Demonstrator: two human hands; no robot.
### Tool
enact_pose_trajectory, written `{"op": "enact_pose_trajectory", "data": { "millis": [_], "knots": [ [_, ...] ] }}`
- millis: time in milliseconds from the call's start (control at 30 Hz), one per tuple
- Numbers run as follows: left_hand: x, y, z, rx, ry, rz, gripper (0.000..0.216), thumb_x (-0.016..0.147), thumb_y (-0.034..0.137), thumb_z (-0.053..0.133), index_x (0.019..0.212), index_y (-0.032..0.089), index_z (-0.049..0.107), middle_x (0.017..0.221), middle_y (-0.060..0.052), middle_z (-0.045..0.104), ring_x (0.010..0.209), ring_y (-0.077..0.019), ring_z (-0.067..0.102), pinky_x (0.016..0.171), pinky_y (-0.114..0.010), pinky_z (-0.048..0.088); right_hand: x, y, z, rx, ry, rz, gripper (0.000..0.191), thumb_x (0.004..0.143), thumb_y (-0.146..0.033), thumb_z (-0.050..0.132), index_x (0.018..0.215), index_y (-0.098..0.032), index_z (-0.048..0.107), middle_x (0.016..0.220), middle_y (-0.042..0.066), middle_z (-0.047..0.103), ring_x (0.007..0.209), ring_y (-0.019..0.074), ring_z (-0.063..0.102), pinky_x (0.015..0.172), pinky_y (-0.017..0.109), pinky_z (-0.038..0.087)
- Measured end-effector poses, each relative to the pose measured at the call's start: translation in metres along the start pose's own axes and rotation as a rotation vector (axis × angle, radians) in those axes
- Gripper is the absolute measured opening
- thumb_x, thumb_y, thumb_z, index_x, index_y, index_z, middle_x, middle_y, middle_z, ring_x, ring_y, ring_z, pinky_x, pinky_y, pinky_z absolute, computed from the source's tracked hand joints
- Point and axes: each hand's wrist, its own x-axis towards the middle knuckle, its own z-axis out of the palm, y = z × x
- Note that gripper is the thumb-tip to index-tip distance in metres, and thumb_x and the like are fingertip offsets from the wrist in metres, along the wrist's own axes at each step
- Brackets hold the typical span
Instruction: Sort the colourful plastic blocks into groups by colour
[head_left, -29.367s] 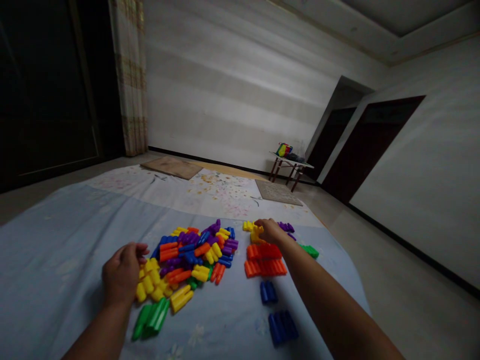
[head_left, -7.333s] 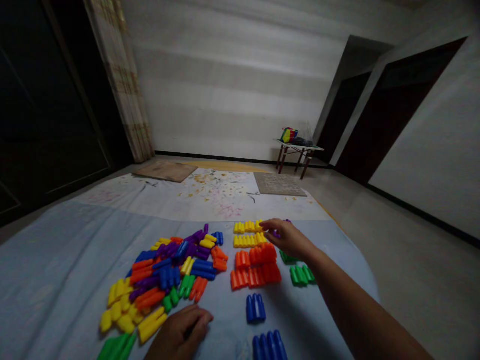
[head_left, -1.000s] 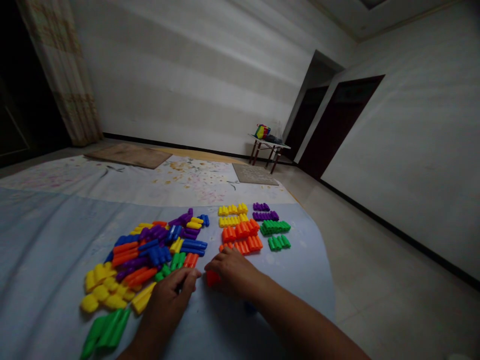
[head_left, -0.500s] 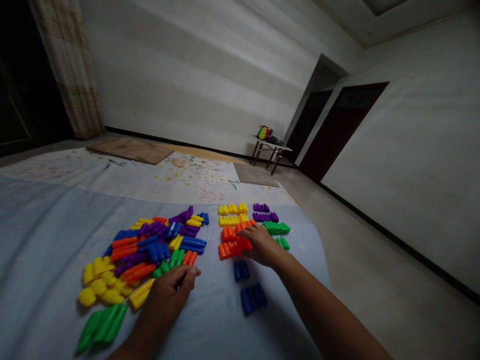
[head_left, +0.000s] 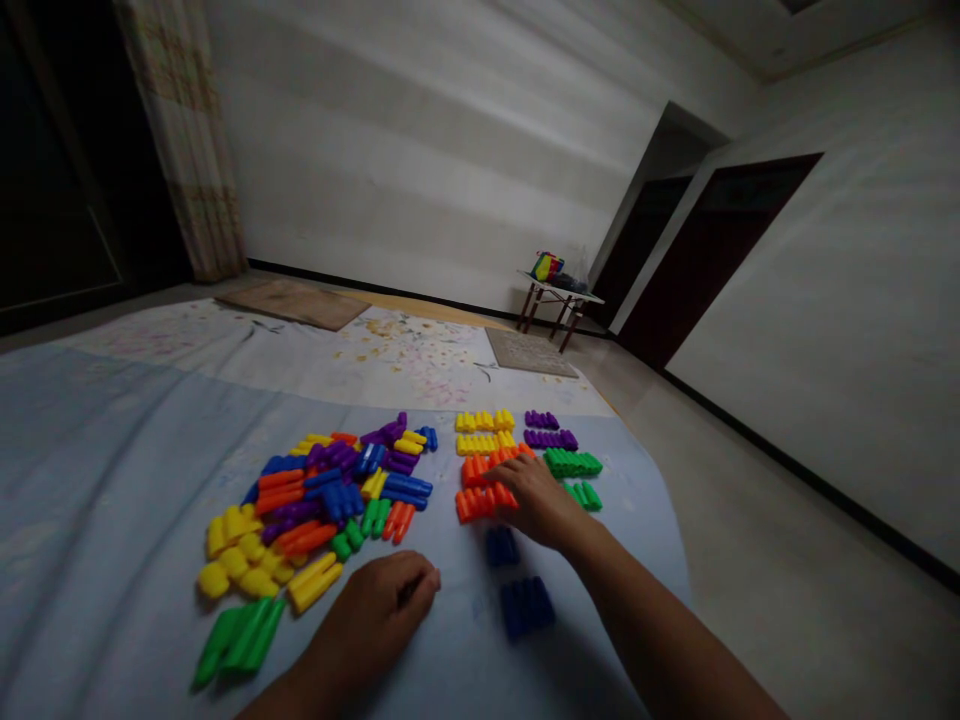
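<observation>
My right hand (head_left: 536, 495) reaches over the rows of orange plastic blocks (head_left: 480, 503), its fingers bent down onto them and its thumb hidden beneath. These blocks are ribbed, like short rods joined side by side. My left hand (head_left: 394, 600) rests on the cloth, loosely curled with thumb against fingers and nothing showing in it. To its left lies a mixed heap of blocks, among them yellow blocks (head_left: 315, 582), green blocks (head_left: 241, 637) and purple blocks (head_left: 334, 457). Dark blue blocks (head_left: 527, 607) lie below my right hand.
Behind the orange rows are yellow rows (head_left: 485, 421); to the right lie purple rows (head_left: 551, 439) and green rows (head_left: 573, 462). A blue floral cloth (head_left: 450, 660) covers the surface. Farther off are a brown board (head_left: 292, 302), a patterned mat (head_left: 531, 352) and a small table (head_left: 561, 290).
The view has swung left, so everything sits farther right. My left hand has drawn back from the heap toward me. My right hand stays at the orange blocks.
</observation>
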Motion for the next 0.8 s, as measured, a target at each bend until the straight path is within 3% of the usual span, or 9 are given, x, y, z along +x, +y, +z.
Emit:
{"op": "enact_pose_trajectory", "data": {
  "millis": [100,233,433,567,667,800],
  "knots": [
    [-0.002,0.001,0.003,0.095,-0.078,0.048,0.032,0.083,0.037,0.036,0.064,0.019,0.054,0.062,0.0,0.056,0.06,-0.0113,0.05,0.056,-0.023,0.032,0.011,-0.025,0.0,0.07,0.035,-0.106,0.037,0.079,-0.021,0.057,0.115,-0.023,0.052,0.11,0.005,0.058,0.103,0.0207,0.044,0.084,0.033,0.031],
    [-0.004,0.001,0.003,0.171,-0.108,0.067,0.031,0.082,0.035,0.038,0.06,0.018,0.053,0.06,0.0,0.055,0.057,-0.0105,0.047,0.055,-0.023,0.03,0.037,-0.058,0.017,0.065,-0.031,-0.295,0.037,0.078,-0.016,0.055,0.115,-0.024,0.052,0.107,0.004,0.059,0.098,0.0205,0.045,0.081,0.033,0.033],
    [-0.005,0.004,0.0,0.186,-0.125,0.074,0.031,0.081,0.031,0.039,0.056,0.017,0.051,0.06,0.0,0.055,0.057,-0.0097,0.046,0.054,-0.023,0.029,0.06,-0.077,0.035,-0.055,-0.071,-0.416,0.024,0.081,-0.017,0.049,0.103,-0.023,0.056,0.101,0.004,0.06,0.092,0.02,0.046,0.075,0.032,0.035],
    [-0.005,0.004,-0.002,0.155,-0.116,0.07,0.029,0.079,0.029,0.04,0.057,0.017,0.053,0.06,0.0,0.054,0.056,-0.0098,0.046,0.054,-0.023,0.029,0.059,-0.076,0.033,-0.108,-0.051,-0.392,0.023,0.081,-0.027,0.05,0.103,-0.021,0.056,0.096,0.007,0.061,0.09,0.0214,0.049,0.075,0.033,0.036],
    [-0.004,0.002,-0.003,0.14,-0.085,0.078,0.028,0.08,0.029,0.04,0.059,0.017,0.054,0.061,0.0,0.055,0.057,-0.0099,0.047,0.054,-0.023,0.03,0.053,-0.075,0.034,-0.13,-0.041,-0.29,0.034,0.079,-0.039,0.051,0.106,-0.019,0.056,0.091,0.009,0.062,0.087,0.0235,0.052,0.075,0.036,0.037],
    [-0.003,0.001,-0.008,0.089,0.017,0.083,0.027,0.082,0.029,0.039,0.064,0.018,0.056,0.064,0.0,0.057,0.06,-0.0101,0.05,0.056,-0.022,0.033,0.045,-0.071,0.032,-0.119,-0.065,-0.178,0.036,0.079,-0.042,0.051,0.105,-0.018,0.057,0.087,0.01,0.064,0.085,0.0242,0.055,0.074,0.035,0.038]
  ]
}}
